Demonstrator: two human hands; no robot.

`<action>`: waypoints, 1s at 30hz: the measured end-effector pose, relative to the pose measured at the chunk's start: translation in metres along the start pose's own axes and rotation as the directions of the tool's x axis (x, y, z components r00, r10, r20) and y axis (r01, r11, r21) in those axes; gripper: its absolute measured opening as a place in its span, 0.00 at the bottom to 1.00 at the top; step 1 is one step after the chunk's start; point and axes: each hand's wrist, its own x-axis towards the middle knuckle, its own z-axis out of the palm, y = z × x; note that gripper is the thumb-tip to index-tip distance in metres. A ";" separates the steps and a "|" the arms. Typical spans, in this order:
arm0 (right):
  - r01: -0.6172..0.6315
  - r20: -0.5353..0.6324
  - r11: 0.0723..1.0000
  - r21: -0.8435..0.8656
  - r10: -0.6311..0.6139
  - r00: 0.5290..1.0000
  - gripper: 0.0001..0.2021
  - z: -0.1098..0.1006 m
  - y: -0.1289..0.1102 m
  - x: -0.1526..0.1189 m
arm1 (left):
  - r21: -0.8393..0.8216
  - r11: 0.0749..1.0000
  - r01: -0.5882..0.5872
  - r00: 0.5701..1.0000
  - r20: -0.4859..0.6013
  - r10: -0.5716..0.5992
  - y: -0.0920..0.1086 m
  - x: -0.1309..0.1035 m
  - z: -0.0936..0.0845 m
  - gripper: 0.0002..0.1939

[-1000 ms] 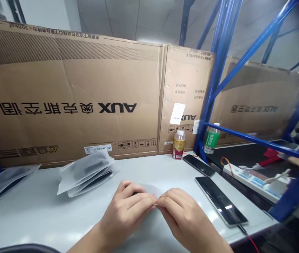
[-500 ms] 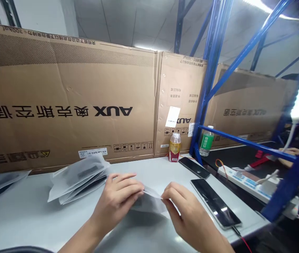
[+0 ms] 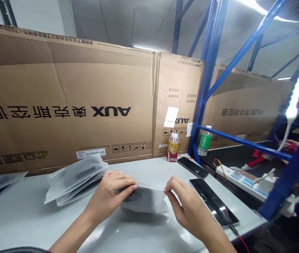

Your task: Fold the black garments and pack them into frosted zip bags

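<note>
A frosted plastic bag (image 3: 149, 199) with dark print hangs between my two hands, just over the white table. My left hand (image 3: 112, 191) pinches its upper left edge between thumb and fingers. At the upper right corner, my right hand (image 3: 182, 200) grips the bag with thumb and fingertips. What the bag holds, if anything, I cannot make out. Left of my left hand lies a fanned pile of similar frosted bags (image 3: 73, 179) with dark contents. Another such bag (image 3: 0, 184) rests at the table's far left.
Two phones, a cabled one (image 3: 214, 202) and a second (image 3: 193, 167), lie right of my hands. Behind them stand a drink bottle (image 3: 173, 148) and large cartons (image 3: 67, 88). A blue rack post (image 3: 204, 80) and a power strip (image 3: 244, 181) are at right, near another person's hand.
The bag's printed face has tilted up into view. My left hand has shifted slightly left and my right hand slightly up; both keep their grip on the bag.
</note>
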 end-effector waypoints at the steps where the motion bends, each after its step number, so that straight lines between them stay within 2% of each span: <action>1: -0.006 -0.008 1.000 0.000 0.006 1.000 0.09 0.000 0.003 0.000 | 0.014 1.000 -0.004 1.000 0.005 0.004 -0.002 0.001 -0.002 0.13; 4: 0.000 -0.060 1.000 -0.011 -0.001 0.998 0.08 0.003 0.016 0.000 | 0.076 0.996 -0.043 0.999 -0.009 0.044 -0.008 0.003 -0.007 0.13; 7: 0.012 -0.102 1.000 -0.028 -0.015 0.995 0.09 0.005 0.029 -0.003 | 0.170 0.978 -0.124 0.990 -0.044 0.133 -0.010 0.000 -0.012 0.11; 11: 0.039 -0.080 0.998 -0.041 -0.042 0.996 0.09 0.000 0.038 -0.017 | 0.285 0.928 -0.239 0.963 -0.054 0.264 0.001 -0.011 -0.016 0.10; 16: 0.082 -0.058 0.995 -0.056 -0.085 0.995 0.10 -0.008 0.043 -0.041 | 0.290 0.928 -0.233 0.964 -0.057 0.259 0.018 -0.034 -0.015 0.11; 19: 0.058 -0.015 0.994 -0.090 -0.059 0.998 0.11 -0.012 0.045 -0.054 | 0.326 0.911 -0.253 0.963 -0.006 0.270 0.023 -0.048 -0.019 0.13; 22: 0.030 0.129 0.992 -0.123 -0.014 0.992 0.12 -0.023 0.044 -0.065 | 0.292 0.915 -0.278 0.961 0.075 0.268 0.030 -0.058 -0.027 0.15; 25: -0.051 0.325 0.996 -0.073 0.072 0.943 0.10 -0.038 0.035 -0.067 | 0.197 0.955 -0.221 0.972 0.126 0.199 0.044 -0.056 -0.027 0.08; 26: -0.090 0.353 0.995 -0.052 0.103 0.930 0.10 -0.040 0.029 -0.063 | 0.189 0.968 -0.163 0.980 0.140 0.138 0.049 -0.052 -0.022 0.11; 28: -0.160 0.307 0.986 -0.038 0.164 0.938 0.12 -0.033 0.015 -0.051 | 0.215 0.977 -0.008 0.985 0.173 -0.030 0.059 -0.038 -0.006 0.20; 30: -0.199 0.167 0.978 -0.069 0.208 0.964 0.16 -0.009 0.000 -0.036 | 0.244 0.961 0.128 0.955 0.232 -0.186 0.063 -0.023 0.020 0.26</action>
